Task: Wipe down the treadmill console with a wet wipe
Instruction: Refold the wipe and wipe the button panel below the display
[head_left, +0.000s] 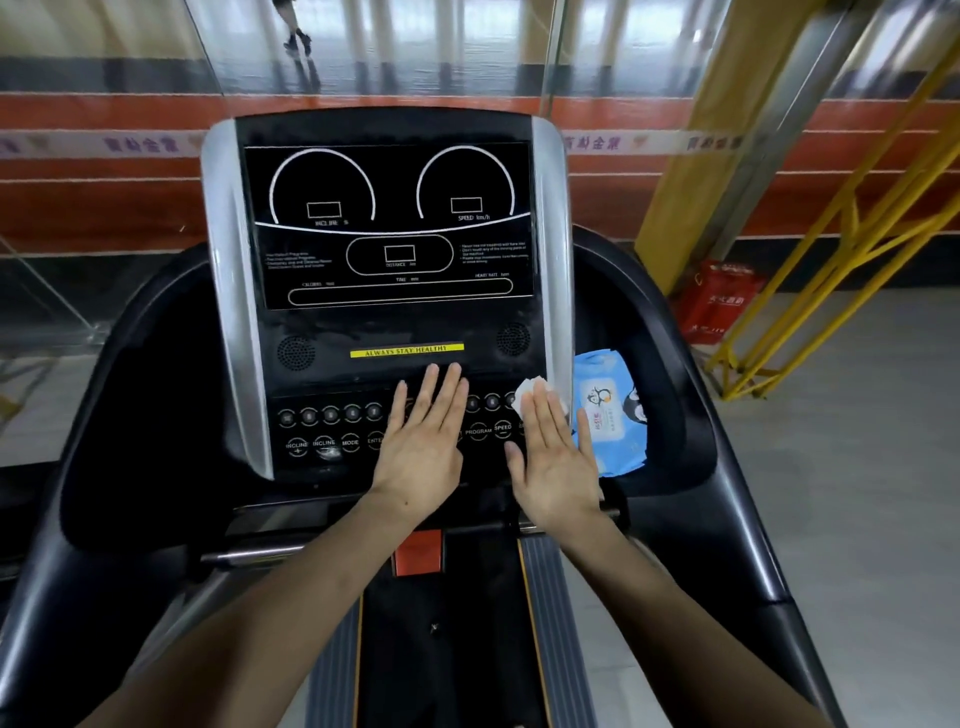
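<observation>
Hands flat, fingers spread: right hand (553, 457) on wet wipe (535, 388) near console (395, 332) right edge, left hand (423, 441) mid-panel.

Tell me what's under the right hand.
A white wet wipe sticks out past the right hand's fingertips, pressed flat on the console's button panel. The buttons beneath are covered.

Black console (395, 332), yellow strip (407, 351), white wipe (530, 388), blue packet (613, 415).

Both hands lie flat on the console (311, 332) button panel; left hand (423, 449) centre, right hand (558, 462) beside it, wet wipe (530, 387) beneath its fingertips; wipe pack (615, 415) right of console.
</observation>
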